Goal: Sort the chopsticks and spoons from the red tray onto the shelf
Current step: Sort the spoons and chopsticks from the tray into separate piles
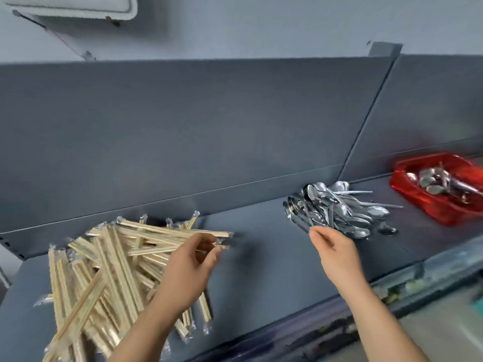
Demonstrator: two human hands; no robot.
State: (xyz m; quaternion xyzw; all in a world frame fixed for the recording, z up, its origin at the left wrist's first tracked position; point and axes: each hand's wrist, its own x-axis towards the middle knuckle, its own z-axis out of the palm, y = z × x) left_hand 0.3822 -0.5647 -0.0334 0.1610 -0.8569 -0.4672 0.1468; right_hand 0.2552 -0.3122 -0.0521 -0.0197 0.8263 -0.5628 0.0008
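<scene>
Your left hand (192,259) pinches a wrapped chopstick pair (180,248) over the chopstick pile (109,270) on the grey shelf (256,257); your right hand (337,253) pinches a spoon handle at the spoon pile (339,209), while the red tray (428,189) holding more spoons sits well right

A shop or canteen stockroom, judging by its metal display shelving.

The grey steel shelf (261,246) has a tall flat back panel (183,131) and a slotted upright at its left end, like store racking. On it lie bulk heaps of wrapped disposable chopsticks (109,262) and metal spoons (337,210), with more spoons in a red tray (407,189) further right, against a plain grey wall (261,24).
</scene>
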